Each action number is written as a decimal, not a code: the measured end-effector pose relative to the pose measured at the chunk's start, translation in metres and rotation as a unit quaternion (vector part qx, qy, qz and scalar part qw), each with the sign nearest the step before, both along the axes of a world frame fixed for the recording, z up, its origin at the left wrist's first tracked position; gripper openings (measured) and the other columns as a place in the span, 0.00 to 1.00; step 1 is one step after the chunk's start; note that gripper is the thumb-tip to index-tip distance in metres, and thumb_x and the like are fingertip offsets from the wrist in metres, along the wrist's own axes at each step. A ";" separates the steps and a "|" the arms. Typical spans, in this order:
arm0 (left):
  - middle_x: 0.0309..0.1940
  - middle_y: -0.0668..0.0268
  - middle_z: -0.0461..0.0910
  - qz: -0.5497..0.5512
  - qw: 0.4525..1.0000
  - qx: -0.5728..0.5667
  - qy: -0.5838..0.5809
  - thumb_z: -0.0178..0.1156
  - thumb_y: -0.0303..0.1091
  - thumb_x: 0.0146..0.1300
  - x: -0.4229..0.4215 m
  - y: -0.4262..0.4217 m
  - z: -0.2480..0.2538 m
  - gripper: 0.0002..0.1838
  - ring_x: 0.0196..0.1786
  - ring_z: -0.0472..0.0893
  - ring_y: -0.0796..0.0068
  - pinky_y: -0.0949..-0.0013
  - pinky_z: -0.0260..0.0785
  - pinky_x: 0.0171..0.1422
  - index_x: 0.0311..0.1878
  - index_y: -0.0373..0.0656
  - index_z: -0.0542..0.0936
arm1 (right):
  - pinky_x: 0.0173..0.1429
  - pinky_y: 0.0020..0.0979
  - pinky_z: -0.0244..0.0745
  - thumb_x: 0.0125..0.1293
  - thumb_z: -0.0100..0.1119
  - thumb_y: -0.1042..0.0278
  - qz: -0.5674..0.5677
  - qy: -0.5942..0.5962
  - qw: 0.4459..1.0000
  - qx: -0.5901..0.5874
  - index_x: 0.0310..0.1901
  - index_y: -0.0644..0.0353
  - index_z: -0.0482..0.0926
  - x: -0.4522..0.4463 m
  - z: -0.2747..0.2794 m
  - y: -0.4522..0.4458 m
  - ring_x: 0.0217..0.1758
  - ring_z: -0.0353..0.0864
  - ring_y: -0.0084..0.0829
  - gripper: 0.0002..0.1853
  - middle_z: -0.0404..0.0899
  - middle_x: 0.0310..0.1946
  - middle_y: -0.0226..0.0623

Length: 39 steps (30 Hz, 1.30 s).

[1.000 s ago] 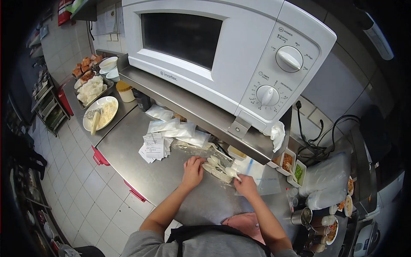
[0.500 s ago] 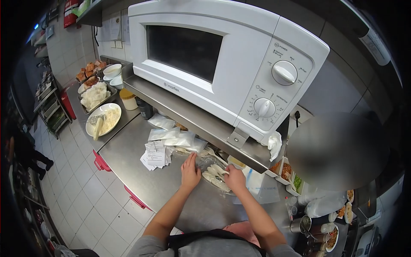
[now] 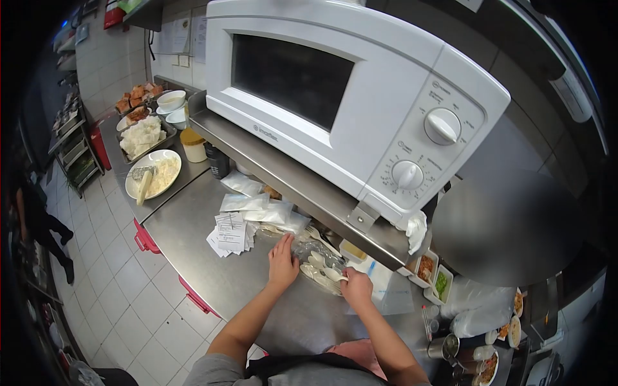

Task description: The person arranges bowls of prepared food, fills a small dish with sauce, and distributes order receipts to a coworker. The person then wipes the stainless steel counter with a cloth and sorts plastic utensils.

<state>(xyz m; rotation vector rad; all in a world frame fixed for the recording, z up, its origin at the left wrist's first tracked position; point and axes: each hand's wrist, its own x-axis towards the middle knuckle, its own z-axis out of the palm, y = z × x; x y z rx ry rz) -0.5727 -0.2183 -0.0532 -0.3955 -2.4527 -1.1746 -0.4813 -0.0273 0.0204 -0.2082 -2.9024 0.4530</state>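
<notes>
My right hand (image 3: 357, 287) is closed around the handle end of a cream plastic spoon (image 3: 333, 274). Under it, more plastic spoons (image 3: 317, 278) lie in a clear plastic bag (image 3: 314, 249) on the steel counter. My left hand (image 3: 283, 262) rests at the bag's left side, fingers stretched forward and thumb apart; whether the fingertips grip the film is hard to see. Just beyond the bag lies a plastic fork (image 3: 320, 239). Left of my left hand are paper slips (image 3: 230, 233) and sealed clear packets with white contents (image 3: 267, 211).
A white microwave (image 3: 360, 83) stands on a raised steel shelf (image 3: 290, 183) over the counter. At the left are a plate of pale shreds (image 3: 143, 194), a tray of white food (image 3: 141, 138) and a yellow-lidded jar (image 3: 193, 147). Food containers (image 3: 440, 286) and a metal pot (image 3: 444, 347) sit at the right.
My right hand has shifted slightly down, and the spoon in it now shows more clearly above the others. The left hand stays beside the bag. My view has turned slightly.
</notes>
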 end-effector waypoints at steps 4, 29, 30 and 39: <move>0.64 0.59 0.60 0.014 0.999 -0.029 -0.020 0.55 0.27 0.48 0.004 0.000 0.005 0.35 0.64 0.61 0.60 0.56 0.50 0.65 0.63 0.41 0.60 | 0.39 0.41 0.74 0.50 0.57 0.67 0.048 -0.046 0.997 0.037 0.45 0.56 0.74 -0.045 0.014 -0.023 0.34 0.80 0.42 0.17 0.81 0.30 0.41; 0.43 0.62 0.76 -0.330 0.623 0.626 -0.334 0.34 0.47 0.72 0.116 0.017 0.026 0.24 0.51 0.76 0.70 0.68 0.65 0.59 0.52 0.35 0.69 | 0.29 0.33 0.68 0.63 0.50 0.59 0.137 -0.090 0.894 -0.418 0.32 0.63 0.74 0.087 0.008 -0.049 0.24 0.72 0.27 0.14 0.73 0.19 0.36; 0.42 0.62 0.76 -0.373 0.619 0.607 -0.330 0.34 0.47 0.72 0.125 0.019 0.025 0.24 0.50 0.76 0.70 0.68 0.65 0.58 0.52 0.36 0.69 | 0.29 0.33 0.68 0.63 0.50 0.59 0.129 -0.108 0.878 -0.448 0.32 0.63 0.74 0.092 0.010 -0.050 0.24 0.72 0.27 0.14 0.73 0.19 0.36; 0.58 0.64 0.69 -0.455 0.721 0.418 -0.315 0.34 0.49 0.71 0.170 0.023 0.075 0.25 0.63 0.66 0.71 0.68 0.58 0.63 0.54 0.40 0.71 | 0.28 0.29 0.67 0.65 0.48 0.61 0.112 -0.167 0.801 -0.563 0.36 0.62 0.73 0.135 0.016 -0.040 0.24 0.70 0.24 0.12 0.72 0.20 0.33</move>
